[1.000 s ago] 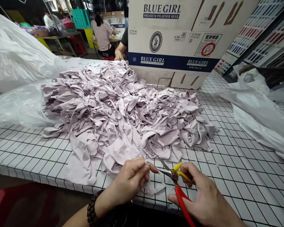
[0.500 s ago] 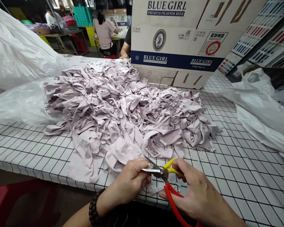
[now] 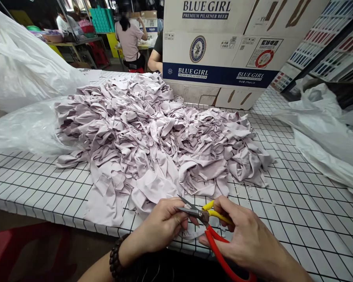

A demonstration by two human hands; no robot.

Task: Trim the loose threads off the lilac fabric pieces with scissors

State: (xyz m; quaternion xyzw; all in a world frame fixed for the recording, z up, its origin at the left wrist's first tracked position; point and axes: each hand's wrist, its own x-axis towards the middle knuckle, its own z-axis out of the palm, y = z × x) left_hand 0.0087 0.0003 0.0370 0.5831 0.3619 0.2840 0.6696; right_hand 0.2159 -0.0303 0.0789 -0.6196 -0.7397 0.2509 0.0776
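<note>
My right hand (image 3: 241,231) grips scissors (image 3: 204,215) with red and yellow handles, held low over the table's front edge. Their blades are parted and point left, touching or very near the fingers of my left hand (image 3: 164,223). That hand is closed in a pinch on a small piece of pale lilac fabric (image 3: 188,206), part of which shows between the blades; my fingers hide the rest. Just beyond both hands spreads a large heap of pale lilac fabric pieces (image 3: 153,129), crumpled and overlapping. A dark beaded bracelet (image 3: 116,256) circles my left wrist.
White cloth with black grid lines (image 3: 282,211) covers the table. A large beer carton (image 3: 217,51) stands behind the heap. Plastic bags lie on the left (image 3: 26,78) and right (image 3: 326,125). A red stool (image 3: 20,250) is at lower left. Other people sit farther back.
The scissor blades have come slightly closer together, and a bit of fabric now shows between them. Behind the carton, a person's hand has drawn out of sight; another seated person's arm is raised.
</note>
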